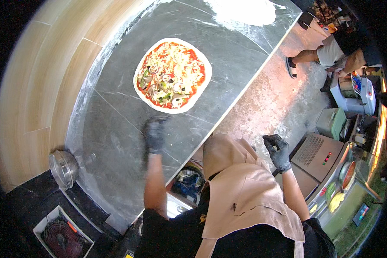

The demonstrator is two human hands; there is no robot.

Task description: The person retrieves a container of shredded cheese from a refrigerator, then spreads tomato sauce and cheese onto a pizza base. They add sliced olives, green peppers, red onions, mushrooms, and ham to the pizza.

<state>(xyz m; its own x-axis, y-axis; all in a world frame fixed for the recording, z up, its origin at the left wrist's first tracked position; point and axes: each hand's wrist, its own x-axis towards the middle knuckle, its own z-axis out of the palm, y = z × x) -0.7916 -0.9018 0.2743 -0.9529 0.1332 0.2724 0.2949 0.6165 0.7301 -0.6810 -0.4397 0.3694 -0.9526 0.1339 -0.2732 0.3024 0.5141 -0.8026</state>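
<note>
An unbaked pizza [172,76] lies on the dark grey stone counter [112,142]. Red sauce and shredded cheese cover it; mushroom, green pepper, onion rings and black olive slices sit mostly on its near and left parts. My left hand [156,133], in a black glove, is over the counter just below the pizza's near edge, apart from it. Motion smears its fingers. Out past the counter's right edge, above the floor, is my black-gloved right hand [278,151], its fingers curled closed. What it holds, if anything, is too small to make out.
White flour [243,13] covers the counter's far end. A metal bowl [63,169] stands at the left, above a white box with a round wire grill [62,236]. On the right are a topping station [331,200], a green-lidded bin [331,122] and another person [331,51].
</note>
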